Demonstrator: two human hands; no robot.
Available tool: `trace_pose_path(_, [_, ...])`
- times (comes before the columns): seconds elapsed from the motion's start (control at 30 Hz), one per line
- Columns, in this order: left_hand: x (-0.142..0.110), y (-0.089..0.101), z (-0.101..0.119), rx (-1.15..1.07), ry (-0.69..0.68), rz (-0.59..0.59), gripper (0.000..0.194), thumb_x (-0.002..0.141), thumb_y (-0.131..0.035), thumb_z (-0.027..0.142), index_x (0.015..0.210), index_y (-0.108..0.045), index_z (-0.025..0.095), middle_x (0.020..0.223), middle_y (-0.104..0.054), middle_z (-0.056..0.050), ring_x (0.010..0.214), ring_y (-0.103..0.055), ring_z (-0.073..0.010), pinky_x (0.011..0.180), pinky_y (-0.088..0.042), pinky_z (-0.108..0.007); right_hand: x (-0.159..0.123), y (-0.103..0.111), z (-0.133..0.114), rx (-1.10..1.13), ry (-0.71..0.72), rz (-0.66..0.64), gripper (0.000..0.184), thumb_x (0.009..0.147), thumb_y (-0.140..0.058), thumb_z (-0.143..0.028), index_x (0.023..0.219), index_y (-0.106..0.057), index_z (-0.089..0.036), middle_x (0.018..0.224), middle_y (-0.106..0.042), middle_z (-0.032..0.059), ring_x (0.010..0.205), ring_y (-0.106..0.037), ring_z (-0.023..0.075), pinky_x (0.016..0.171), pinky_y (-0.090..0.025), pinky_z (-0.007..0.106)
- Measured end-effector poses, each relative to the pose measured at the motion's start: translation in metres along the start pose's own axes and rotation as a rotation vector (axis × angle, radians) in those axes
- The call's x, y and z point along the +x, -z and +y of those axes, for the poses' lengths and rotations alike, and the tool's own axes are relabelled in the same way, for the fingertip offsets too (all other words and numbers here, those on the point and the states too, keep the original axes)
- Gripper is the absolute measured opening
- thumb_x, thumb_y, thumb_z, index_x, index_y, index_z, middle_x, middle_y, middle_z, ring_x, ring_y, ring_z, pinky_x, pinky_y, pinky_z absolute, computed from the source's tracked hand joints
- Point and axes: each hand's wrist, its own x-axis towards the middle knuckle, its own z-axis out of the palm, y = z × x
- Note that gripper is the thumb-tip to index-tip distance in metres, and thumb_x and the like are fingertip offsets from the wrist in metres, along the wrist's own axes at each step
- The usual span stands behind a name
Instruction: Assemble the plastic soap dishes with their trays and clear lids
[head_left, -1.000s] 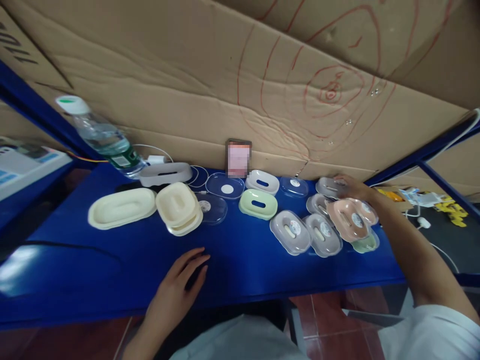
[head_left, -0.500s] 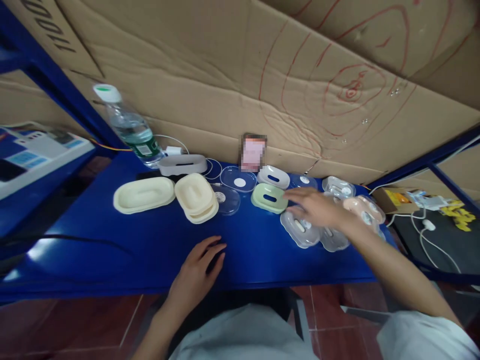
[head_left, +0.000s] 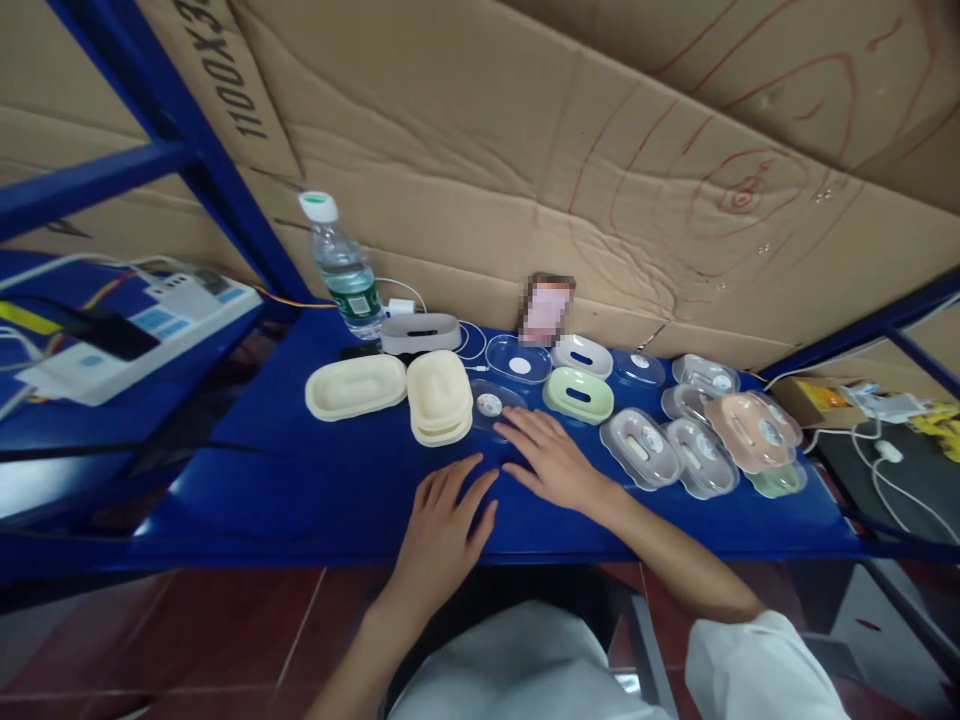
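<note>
My left hand (head_left: 444,525) lies flat and open on the blue shelf (head_left: 315,480), fingers spread, holding nothing. My right hand (head_left: 551,458) is stretched out open just beyond it, fingertips touching the edge of a clear round lid (head_left: 489,403). Left of the lid sit a stack of cream soap dishes (head_left: 441,396) and a wider cream tray (head_left: 355,385). A green soap dish (head_left: 578,394) and a white one (head_left: 581,355) stand behind my right hand. Clear lidded soap boxes (head_left: 640,446) and a pink one (head_left: 752,431) lie to the right.
A water bottle (head_left: 343,268) and a grey dish (head_left: 420,332) stand at the back by a cardboard wall (head_left: 525,180). White cables trail behind them. A white device (head_left: 142,335) sits on the left shelf. A blue frame post (head_left: 187,130) rises at left.
My right hand has swept left from the clear boxes at the far right to the clear lid in the middle. The left hand stayed flat; the view shifted left.
</note>
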Motion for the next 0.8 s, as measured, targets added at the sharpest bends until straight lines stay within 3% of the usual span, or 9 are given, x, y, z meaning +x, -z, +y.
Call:
trace_pose_path(0.13, [0.011, 0.000, -0.003, 0.090, 0.007, -0.055, 0.042, 0.107, -0.054, 0.030, 0.148, -0.060, 0.026, 0.156, -0.062, -0.013, 0.133, -0.066, -0.0326, 0.107, -0.057, -0.050, -0.025, -0.002, 0.015, -0.072, -0.306, 0.137, 0.066, 0.109, -0.055, -0.044, 0.168, -0.037, -0.020, 0.174, -0.035, 0.0216, 0.163, -0.032, 0.0394, 0.127, -0.034, 0.069])
trace_pose_path(0.2, [0.021, -0.005, -0.001, 0.123, 0.006, -0.075, 0.047, 0.108, -0.051, 0.029, 0.154, -0.055, 0.027, 0.164, -0.054, -0.012, 0.134, -0.066, -0.0326, 0.103, -0.058, -0.048, -0.034, -0.007, 0.015, -0.091, -0.370, 0.156, 0.068, 0.108, -0.057, -0.043, 0.168, -0.036, -0.021, 0.173, -0.036, 0.0231, 0.162, -0.033, 0.0418, 0.126, -0.033, 0.072])
trace_pose_path(0.33, [0.043, -0.017, 0.002, 0.194, 0.015, -0.080, 0.053, 0.106, -0.047, 0.019, 0.158, -0.052, 0.023, 0.167, -0.050, -0.012, 0.131, -0.067, -0.0343, 0.105, -0.055, -0.051, -0.047, -0.012, -0.010, -0.053, -0.322, 0.168, 0.058, 0.109, -0.054, -0.039, 0.164, -0.042, -0.024, 0.169, -0.045, 0.0185, 0.158, -0.042, 0.0374, 0.126, -0.036, 0.068])
trace_pose_path(0.53, [0.046, -0.023, 0.003, 0.277, 0.028, -0.026, 0.042, 0.106, -0.050, 0.018, 0.145, -0.065, 0.019, 0.154, -0.064, -0.012, 0.129, -0.068, -0.0332, 0.107, -0.053, -0.048, -0.087, -0.010, -0.053, 0.120, -0.176, 0.170, 0.048, 0.110, -0.053, -0.031, 0.157, -0.052, -0.022, 0.163, -0.054, 0.0127, 0.153, -0.050, 0.0279, 0.125, -0.044, 0.054])
trace_pose_path(0.67, [0.037, -0.025, 0.013, 0.270, -0.007, -0.009, 0.035, 0.105, -0.055, 0.019, 0.136, -0.071, 0.020, 0.141, -0.071, -0.013, 0.116, -0.070, -0.0313, 0.095, -0.055, -0.045, -0.119, -0.017, -0.052, 0.208, -0.104, 0.250, 0.047, 0.108, -0.054, -0.019, 0.154, -0.055, -0.026, 0.157, -0.061, 0.0079, 0.151, -0.053, 0.0238, 0.129, -0.041, 0.051])
trace_pose_path(0.8, [0.027, -0.027, 0.026, 0.241, -0.061, 0.003, 0.031, 0.105, -0.058, 0.020, 0.132, -0.072, 0.023, 0.127, -0.074, -0.012, 0.107, -0.071, -0.0288, 0.089, -0.053, -0.043, -0.140, -0.022, -0.039, 0.181, -0.153, 0.373, 0.044, 0.106, -0.059, -0.016, 0.149, -0.059, -0.025, 0.158, -0.060, 0.0086, 0.156, -0.047, 0.0267, 0.131, -0.037, 0.055])
